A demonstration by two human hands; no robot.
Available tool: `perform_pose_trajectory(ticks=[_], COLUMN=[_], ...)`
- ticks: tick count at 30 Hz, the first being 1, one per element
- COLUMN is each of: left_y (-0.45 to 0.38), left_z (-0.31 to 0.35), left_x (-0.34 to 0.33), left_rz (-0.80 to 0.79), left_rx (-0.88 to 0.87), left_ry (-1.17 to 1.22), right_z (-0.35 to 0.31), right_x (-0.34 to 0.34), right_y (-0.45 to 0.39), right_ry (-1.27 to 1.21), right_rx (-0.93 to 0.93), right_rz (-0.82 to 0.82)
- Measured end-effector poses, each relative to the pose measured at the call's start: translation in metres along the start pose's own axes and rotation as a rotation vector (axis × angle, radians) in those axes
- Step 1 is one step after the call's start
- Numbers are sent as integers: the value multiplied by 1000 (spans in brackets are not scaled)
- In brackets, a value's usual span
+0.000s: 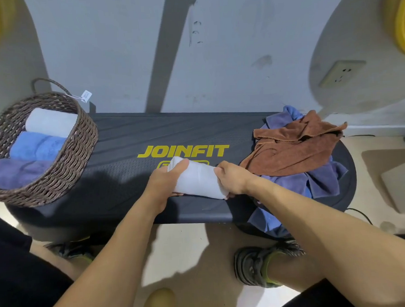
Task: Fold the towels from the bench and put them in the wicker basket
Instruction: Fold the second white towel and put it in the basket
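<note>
A white towel (198, 178), rolled into a thick cylinder, lies on the black bench (126, 143) just below the yellow JOINFIT lettering. My left hand (165, 185) grips its left end, thumb over the top. My right hand (233, 178) grips its right end. The brown wicker basket (79, 145) stands on the bench's left end. It holds a rolled white towel (51, 122), a rolled blue towel (37, 145) and a rolled purple towel (17, 172). At the right end lies a loose heap: a brown towel (290, 148) on top of purple and blue towels (320, 182).
A grey wall (215, 58) with a socket (340, 73) rises right behind the bench. My legs and grey shoes (256, 265) stand on the pale floor in front. A blue towel edge (266, 218) hangs over the bench's front right. A cable (359, 213) runs on the floor at right.
</note>
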State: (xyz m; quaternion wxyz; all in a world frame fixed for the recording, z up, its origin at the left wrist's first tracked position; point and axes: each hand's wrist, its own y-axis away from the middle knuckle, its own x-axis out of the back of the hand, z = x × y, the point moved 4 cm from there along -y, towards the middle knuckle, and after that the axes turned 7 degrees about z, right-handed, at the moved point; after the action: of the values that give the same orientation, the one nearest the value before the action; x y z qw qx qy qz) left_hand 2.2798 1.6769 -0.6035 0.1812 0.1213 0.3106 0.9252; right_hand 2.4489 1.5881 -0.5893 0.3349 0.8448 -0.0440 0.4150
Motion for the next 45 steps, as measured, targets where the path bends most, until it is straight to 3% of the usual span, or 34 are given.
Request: perform_pose_trajectory(ticks=[4, 10, 13, 17, 20, 25, 31, 36, 41, 45], left_y=[0, 32, 47, 57, 66, 63, 29, -9, -53, -77], left_z=[16, 94, 139, 168, 176, 189, 193, 194, 179, 170], left_x=[11, 17, 29, 63, 93, 137, 198, 267, 328, 357], left_rz=[-62, -257, -274, -197, -108, -117, -220, -25, 280, 455], left_rx=[-107, -576, -703, -763, -783, -827, -697, -679, -666, -631], left_ry=[-327, -605, -759, -836, -756, -814, -860, -713, -455, -341], right_z=[-20, -81, -103, -129, -161, -190, -227, -295, -369, -402], right_x=[39, 60, 58, 56, 44, 9, 4, 6, 8, 0], right_y=[-1, 15, 20, 31, 47, 57, 17, -43, -96, -129], right_ry=[187, -75, -150, -384, -521, -708, -564, -341, -112, -201], right_rx=[78, 356, 463, 495, 564, 511, 525, 577, 631, 471], right_rz=[-20, -147, -42, -67, -134, -198, -66, -10, -4, -220])
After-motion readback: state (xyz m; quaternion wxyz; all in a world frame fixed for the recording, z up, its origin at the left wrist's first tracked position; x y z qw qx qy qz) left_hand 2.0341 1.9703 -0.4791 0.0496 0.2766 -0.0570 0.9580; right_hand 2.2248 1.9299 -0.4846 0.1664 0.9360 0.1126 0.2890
